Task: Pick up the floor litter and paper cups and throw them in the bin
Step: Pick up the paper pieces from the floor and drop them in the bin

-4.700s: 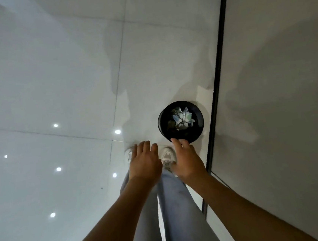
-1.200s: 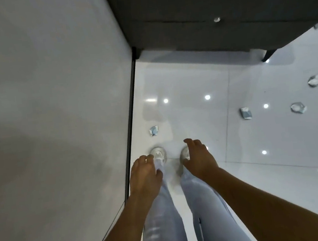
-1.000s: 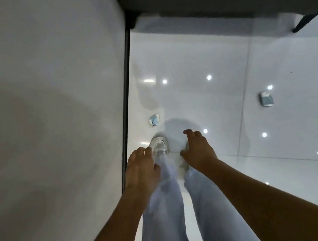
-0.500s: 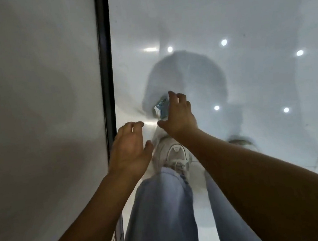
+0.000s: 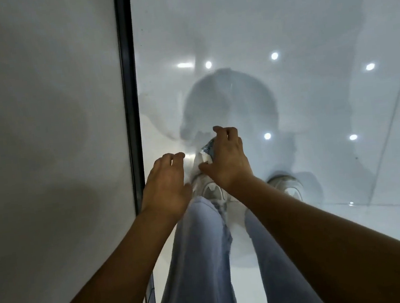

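I see the right hand [image 5: 228, 159] curled over a crumpled blue-and-white paper scrap [image 5: 207, 150], fingers bent around it, thumb closing in from the near side. The scrap sits directly under the palm, so this hand is nearer. The left hand [image 5: 167, 187], just beside it, hangs loosely spread and empty.

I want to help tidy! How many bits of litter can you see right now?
1: a crumpled blue-and-white scrap under the right hand, by the left shoe. The empty left hand hovers beside it. More may lie out of view.
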`<state>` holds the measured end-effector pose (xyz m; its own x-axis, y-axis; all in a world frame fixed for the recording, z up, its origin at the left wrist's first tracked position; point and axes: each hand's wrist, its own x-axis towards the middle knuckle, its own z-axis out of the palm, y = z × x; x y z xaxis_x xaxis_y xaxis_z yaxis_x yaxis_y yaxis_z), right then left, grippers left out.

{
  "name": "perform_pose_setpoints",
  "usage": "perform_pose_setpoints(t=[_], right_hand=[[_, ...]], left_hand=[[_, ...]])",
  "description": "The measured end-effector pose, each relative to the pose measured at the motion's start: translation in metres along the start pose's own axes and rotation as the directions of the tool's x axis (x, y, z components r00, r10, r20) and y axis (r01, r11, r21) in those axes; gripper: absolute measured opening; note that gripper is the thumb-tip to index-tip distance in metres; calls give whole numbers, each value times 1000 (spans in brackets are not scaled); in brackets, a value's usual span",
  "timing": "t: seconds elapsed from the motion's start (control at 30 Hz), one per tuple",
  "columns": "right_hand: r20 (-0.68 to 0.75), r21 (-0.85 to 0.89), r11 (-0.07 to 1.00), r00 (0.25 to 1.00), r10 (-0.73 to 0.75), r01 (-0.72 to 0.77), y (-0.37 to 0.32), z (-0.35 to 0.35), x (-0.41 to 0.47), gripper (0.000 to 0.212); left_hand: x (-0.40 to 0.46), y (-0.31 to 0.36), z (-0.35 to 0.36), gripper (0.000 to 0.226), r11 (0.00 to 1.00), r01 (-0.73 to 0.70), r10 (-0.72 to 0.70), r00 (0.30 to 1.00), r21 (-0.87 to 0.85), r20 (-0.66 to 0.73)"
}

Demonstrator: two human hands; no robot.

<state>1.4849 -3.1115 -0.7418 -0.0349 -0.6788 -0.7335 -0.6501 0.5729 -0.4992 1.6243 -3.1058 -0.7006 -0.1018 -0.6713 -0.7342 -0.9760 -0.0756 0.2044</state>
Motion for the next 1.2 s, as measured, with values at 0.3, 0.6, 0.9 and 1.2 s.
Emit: perform_pose_setpoints(t=[0.3, 0.6, 0.9, 1.2], right_hand=[[52, 139, 988, 997, 52, -59, -61, -126, -128, 95], [59, 275, 948, 987, 152, -162, -104, -200, -194, 98], [-5, 425, 886, 978, 206, -185, -86, -246, -231, 97], [-54, 328, 904, 949, 309, -276, 10, -334, -230, 79]], left_hand=[[-89, 94, -102, 90, 967, -202, 213, 975, -152, 57], [-131, 141, -177, 67, 907, -418, 420, 905, -46, 62], [-142, 189, -207, 66, 879, -466, 448, 879, 99, 162], [-112, 304, -201, 56, 886, -419, 390, 905, 196, 172]])
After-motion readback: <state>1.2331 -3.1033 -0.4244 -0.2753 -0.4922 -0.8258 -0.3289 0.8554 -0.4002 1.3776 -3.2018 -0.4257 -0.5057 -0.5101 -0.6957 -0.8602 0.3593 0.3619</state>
